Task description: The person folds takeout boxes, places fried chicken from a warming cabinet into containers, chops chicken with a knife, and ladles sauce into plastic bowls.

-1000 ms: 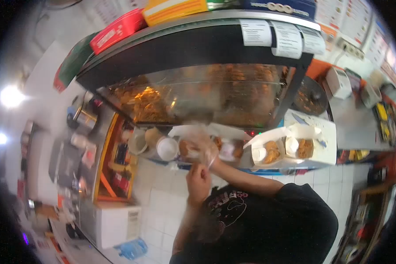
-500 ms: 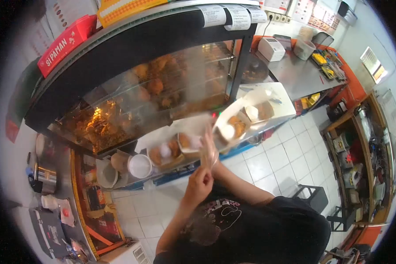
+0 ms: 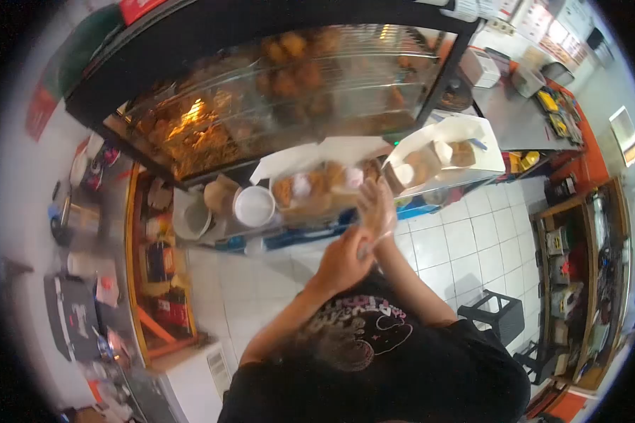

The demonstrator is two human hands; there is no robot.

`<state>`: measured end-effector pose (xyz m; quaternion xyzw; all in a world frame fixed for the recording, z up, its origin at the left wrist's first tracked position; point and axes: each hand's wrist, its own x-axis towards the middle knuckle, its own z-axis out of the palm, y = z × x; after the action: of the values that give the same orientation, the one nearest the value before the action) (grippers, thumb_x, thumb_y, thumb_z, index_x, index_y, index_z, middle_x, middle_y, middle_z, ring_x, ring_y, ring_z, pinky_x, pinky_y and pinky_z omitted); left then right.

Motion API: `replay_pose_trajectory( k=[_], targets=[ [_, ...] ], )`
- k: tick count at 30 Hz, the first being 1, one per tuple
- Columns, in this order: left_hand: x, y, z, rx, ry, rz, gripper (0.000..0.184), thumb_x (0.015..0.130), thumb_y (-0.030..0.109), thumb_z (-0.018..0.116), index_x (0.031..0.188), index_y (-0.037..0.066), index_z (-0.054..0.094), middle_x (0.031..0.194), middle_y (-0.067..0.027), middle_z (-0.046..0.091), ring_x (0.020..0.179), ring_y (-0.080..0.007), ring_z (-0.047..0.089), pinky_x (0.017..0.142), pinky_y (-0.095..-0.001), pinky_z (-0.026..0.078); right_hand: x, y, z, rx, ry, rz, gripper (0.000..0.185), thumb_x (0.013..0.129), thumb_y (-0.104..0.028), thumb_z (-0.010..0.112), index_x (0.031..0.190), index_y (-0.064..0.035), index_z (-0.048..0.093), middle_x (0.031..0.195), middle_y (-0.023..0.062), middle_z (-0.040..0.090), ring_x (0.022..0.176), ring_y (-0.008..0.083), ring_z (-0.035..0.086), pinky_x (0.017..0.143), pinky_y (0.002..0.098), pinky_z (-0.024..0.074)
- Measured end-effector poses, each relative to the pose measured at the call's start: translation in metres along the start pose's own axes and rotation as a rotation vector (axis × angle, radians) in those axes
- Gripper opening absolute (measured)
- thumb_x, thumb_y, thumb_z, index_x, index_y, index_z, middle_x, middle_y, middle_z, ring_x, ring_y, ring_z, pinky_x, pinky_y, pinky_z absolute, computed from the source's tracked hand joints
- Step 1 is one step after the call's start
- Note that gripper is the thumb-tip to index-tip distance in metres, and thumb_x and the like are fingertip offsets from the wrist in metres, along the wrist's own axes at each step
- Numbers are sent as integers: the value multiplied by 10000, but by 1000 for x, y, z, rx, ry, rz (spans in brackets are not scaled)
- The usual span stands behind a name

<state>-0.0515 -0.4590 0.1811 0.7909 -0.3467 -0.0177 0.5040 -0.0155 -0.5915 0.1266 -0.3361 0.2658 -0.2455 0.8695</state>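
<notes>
A clear plastic glove (image 3: 386,229) covers my right hand (image 3: 377,208), whose fingers stretch out, somewhat blurred, over the front edge of the counter. At its wrist my left hand (image 3: 344,259), bare, is closed on the glove's cuff. Just beyond my hands stand open paper food boxes (image 3: 307,209) with brown fried pieces (image 3: 283,190) and white round lumps (image 3: 301,185) in them. Further right, another open white box (image 3: 481,130) holds similar food. To the left stands a white tub (image 3: 255,206).
Behind the boxes rises a glass display warmer (image 3: 289,92) with fried food on racks. A grey container (image 3: 192,215) stands left of the tub. Black stools (image 3: 497,315) are on the tiled floor (image 3: 448,240) at right, near a wooden shelf (image 3: 578,282).
The view has shifted, so the counter sits higher and further right. My gloved right hand has gone from flat and upright to slightly bent, while my left hand stays at its wrist.
</notes>
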Motion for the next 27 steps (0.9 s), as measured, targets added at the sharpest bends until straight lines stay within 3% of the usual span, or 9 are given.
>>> replay_pose_trajectory(
  k=[9, 13, 14, 15, 17, 19, 21, 23, 27],
  targets=[
    [3, -11, -2, 10, 86, 67, 280, 789, -48, 634, 976, 40, 444, 861, -132, 520, 760, -307, 603, 644, -396, 489, -20, 1, 2, -56, -227, -62, 511, 1001, -297, 545, 1452, -106, 401, 1412, 111, 488, 1281, 271, 480, 1047, 403, 388],
    [12, -6, -20, -198, -11, 68, 320, 794, 8, 690, 996, 39, 444, 882, -101, 507, 823, -243, 598, 697, -400, 473, -16, 0, 3, -14, -224, -35, 507, 998, -252, 534, 1445, -57, 395, 1401, 130, 497, 1266, 277, 499, 1046, 409, 395],
    [16, -11, -29, -212, -131, -17, 418, 821, 109, 742, 1121, 22, 464, 1059, -117, 536, 1003, -224, 590, 802, -370, 491, -11, 1, -2, -3, -208, -32, 514, 995, -255, 540, 1445, -56, 392, 1398, 132, 501, 1259, 277, 506, 1045, 407, 396],
    [25, -21, -30, -210, -131, -12, 418, 821, 109, 742, 1121, 22, 464, 1059, -117, 536, 1003, -224, 590, 802, -370, 491, -6, 1, -8, 6, -188, -29, 522, 991, -257, 547, 1445, -55, 389, 1394, 134, 505, 1252, 277, 513, 1045, 404, 396],
    [52, -49, -32, -175, 224, 55, 621, 883, 290, 718, 1333, -9, 411, 1312, -183, 473, 1231, -276, 498, 982, -372, 449, -5, -7, -11, -14, -176, -35, 531, 981, -241, 562, 1444, -56, 382, 1393, 139, 506, 1242, 280, 522, 1031, 401, 407],
    [92, -58, -63, -318, 267, -248, 897, 903, 497, 640, 1509, -7, 212, 1517, -244, 294, 1408, -332, 321, 1141, -393, 295, -5, -17, -8, -57, -10, 7, 544, 970, -229, 584, 1443, -56, 378, 1384, 143, 513, 1226, 285, 536, 1010, 404, 426],
    [139, -88, -77, -327, 500, -298, 934, 943, 546, 535, 1525, -40, 99, 1549, -282, 217, 1450, -387, 215, 1180, -411, 180, 0, -14, -27, 3, -20, -11, 552, 963, -226, 602, 1442, -59, 384, 1373, 142, 523, 1223, 289, 538, 984, 407, 440],
    [174, -121, -103, -241, 610, -331, 1019, 934, 637, 455, 1522, -50, -15, 1595, -272, -37, 1496, -353, -8, 1204, -413, 53, 3, -18, -37, -8, -35, -33, 559, 961, -240, 607, 1444, -66, 388, 1365, 141, 530, 1231, 292, 531, 990, 411, 434],
    [207, -106, -131, -324, 533, -516, 1099, 896, 765, 323, 1510, -44, -97, 1588, -250, -142, 1491, -344, -81, 1197, -446, 31, 8, -30, -50, -7, 53, -59, 542, 970, -212, 582, 1445, -47, 381, 1378, 160, 512, 1203, 316, 543, 1008, 422, 434]
  ],
)
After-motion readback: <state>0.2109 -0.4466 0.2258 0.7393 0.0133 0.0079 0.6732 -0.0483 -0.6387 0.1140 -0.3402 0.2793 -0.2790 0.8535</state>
